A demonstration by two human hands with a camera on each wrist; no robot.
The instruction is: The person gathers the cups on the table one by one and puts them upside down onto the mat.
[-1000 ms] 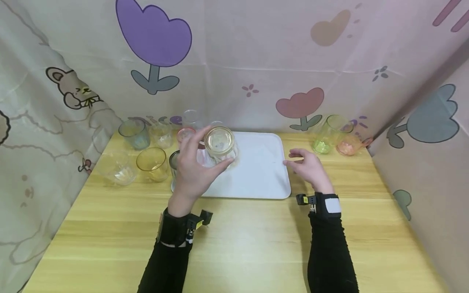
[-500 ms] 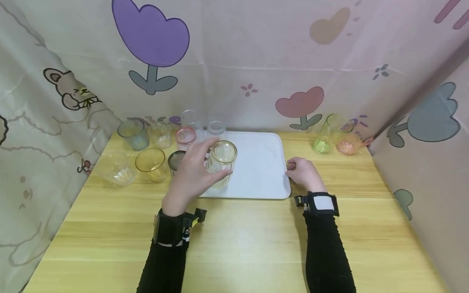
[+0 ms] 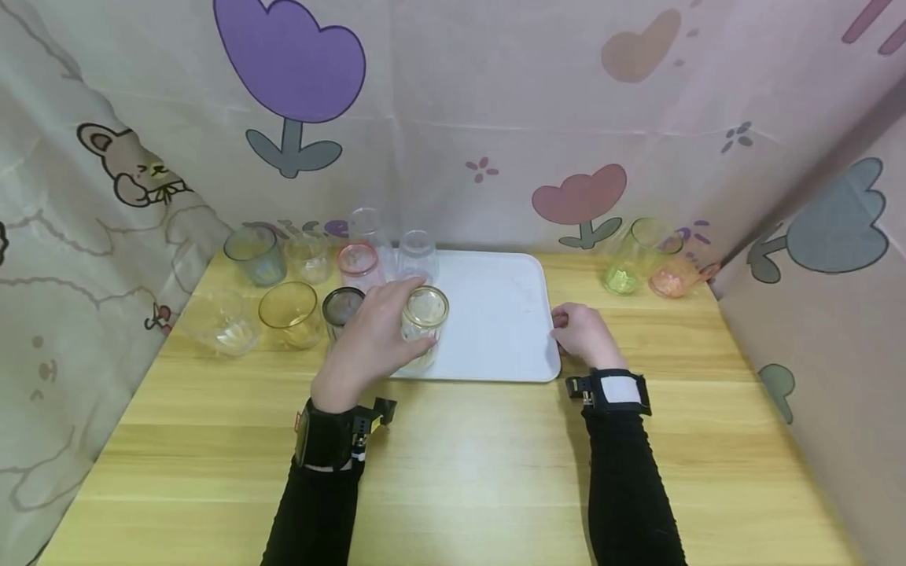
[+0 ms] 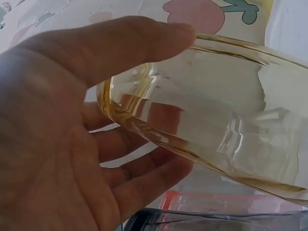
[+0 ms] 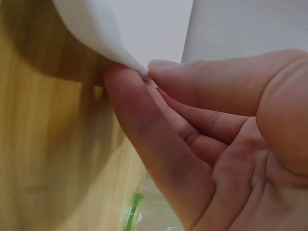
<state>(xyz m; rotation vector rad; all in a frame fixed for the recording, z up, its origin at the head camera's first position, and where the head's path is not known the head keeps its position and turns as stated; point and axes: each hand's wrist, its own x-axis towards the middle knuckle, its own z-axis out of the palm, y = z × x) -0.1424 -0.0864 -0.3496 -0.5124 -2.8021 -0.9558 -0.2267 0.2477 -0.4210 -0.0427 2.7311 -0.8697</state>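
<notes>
Head view. Step in hand, as judged: setting a yellow glass down at the near left corner of the white tray, centre of the frame. The glass stands upright; whether its base already rests on the tray cannot be told. Next move, as judged: it calls for a level, gentle release with the fingers opening outward, clear of the dark glass just left of the hand.
- Left hand: fingers and thumb curled round the yellow glass, holding it from the left side.
- Right hand: at the tray's right edge, fingers curled against the rim, steadying it.
- Left of the tray, on the wooden surface: amber glass, clear bowl, grey-blue glass, pink-rimmed glass, further clear glasses behind.
- Upper right of the frame: green glass and orange glass, well apart from the tray.

Left wrist view. The left hand fills the left half; thumb over the rim of the yellow glass, fingers wrapped beneath. A pink rim and a dark rim show at the bottom edge.

Right wrist view. The right hand pinches the tray edge between thumb and forefinger, upper left of the frame; surface below.
</notes>
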